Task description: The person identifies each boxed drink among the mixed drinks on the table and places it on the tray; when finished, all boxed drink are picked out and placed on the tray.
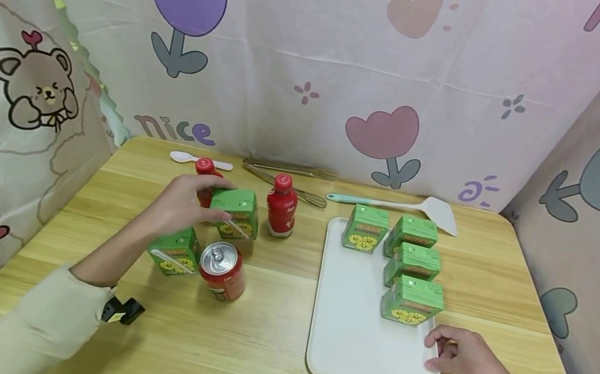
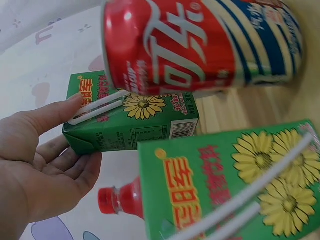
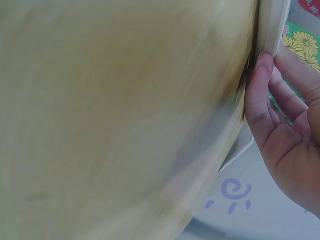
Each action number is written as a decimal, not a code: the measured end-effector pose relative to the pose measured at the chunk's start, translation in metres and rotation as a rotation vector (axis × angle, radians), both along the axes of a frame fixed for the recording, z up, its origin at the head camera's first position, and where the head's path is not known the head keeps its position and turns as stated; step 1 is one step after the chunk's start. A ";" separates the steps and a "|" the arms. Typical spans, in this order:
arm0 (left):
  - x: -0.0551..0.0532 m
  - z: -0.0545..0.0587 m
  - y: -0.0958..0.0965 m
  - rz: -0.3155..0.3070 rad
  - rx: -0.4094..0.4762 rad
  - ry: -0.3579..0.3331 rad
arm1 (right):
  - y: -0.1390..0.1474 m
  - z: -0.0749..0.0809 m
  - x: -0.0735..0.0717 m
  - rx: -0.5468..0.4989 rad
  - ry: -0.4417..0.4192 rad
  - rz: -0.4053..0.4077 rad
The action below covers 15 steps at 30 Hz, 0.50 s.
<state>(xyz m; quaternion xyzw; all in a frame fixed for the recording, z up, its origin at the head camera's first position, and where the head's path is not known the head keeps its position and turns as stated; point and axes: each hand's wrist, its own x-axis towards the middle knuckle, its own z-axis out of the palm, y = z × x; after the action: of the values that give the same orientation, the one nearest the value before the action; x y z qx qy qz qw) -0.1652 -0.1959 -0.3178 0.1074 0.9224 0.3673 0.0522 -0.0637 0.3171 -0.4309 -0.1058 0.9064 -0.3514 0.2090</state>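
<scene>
My left hand grips a green drink carton with a white straw on its side, thumb and fingers on opposite sides of its top end in the left wrist view. Close by stand a second green carton, a red cola can and two red-capped bottles, one to the right and one partly behind the hand. At the right, my right hand pinches the right rim of a white tray between thumb and fingers. Several green cartons stand on the tray's far part.
Along the table's back edge lie a white spoon, two whisks and a spatula with a white head. A printed cloth hangs behind the table and at both sides. The wooden table shows between can and tray.
</scene>
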 end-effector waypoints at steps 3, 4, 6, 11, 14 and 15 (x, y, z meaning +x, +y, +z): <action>0.000 0.003 0.005 -0.013 0.032 0.009 | 0.000 0.000 0.000 0.005 0.002 -0.004; 0.000 0.004 0.007 -0.017 0.038 0.012 | -0.001 0.000 0.000 0.005 0.002 -0.004; -0.001 0.006 0.011 -0.026 0.049 0.025 | -0.001 0.000 0.000 0.005 -0.001 -0.009; 0.000 0.010 0.023 -0.045 0.066 0.044 | -0.001 0.000 0.000 0.003 0.006 -0.007; 0.000 0.012 0.030 -0.067 0.085 0.052 | -0.001 0.000 0.001 0.003 0.014 -0.003; 0.001 0.013 0.032 -0.073 0.090 0.056 | -0.001 0.000 0.001 0.003 0.016 -0.002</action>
<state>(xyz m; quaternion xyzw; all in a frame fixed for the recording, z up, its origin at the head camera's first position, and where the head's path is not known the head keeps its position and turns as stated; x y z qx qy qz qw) -0.1645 -0.1641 -0.3052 0.1532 0.9015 0.4033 0.0349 -0.0628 0.3164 -0.4305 -0.1072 0.9088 -0.3493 0.2013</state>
